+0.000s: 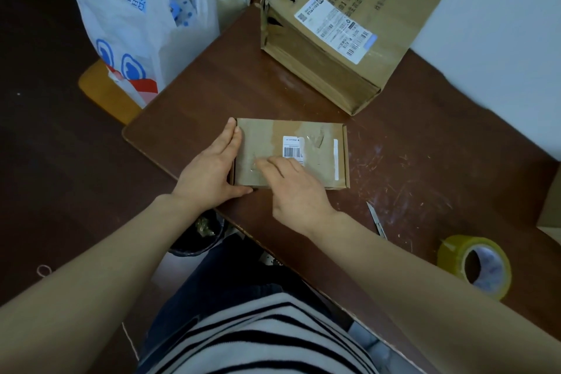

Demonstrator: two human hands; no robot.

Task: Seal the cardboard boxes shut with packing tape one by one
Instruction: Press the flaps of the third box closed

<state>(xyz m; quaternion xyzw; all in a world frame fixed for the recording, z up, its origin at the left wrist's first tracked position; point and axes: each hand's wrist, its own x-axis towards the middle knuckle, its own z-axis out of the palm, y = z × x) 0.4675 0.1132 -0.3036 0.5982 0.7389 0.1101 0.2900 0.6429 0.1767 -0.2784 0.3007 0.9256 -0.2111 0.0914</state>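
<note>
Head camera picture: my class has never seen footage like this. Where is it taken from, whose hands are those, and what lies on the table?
No machine here: one camera worn on a person's head looks down, so both arms reach in from below. The left hand steadies the left edge of a small cardboard box with straight fingers; the right hand presses flat fingers on its top. Neither grips a tool. The table also carries a larger cardboard box at the back, and a packing tape roll and a small knife on the right. A white plastic bag stands beside the table, upper left.
</note>
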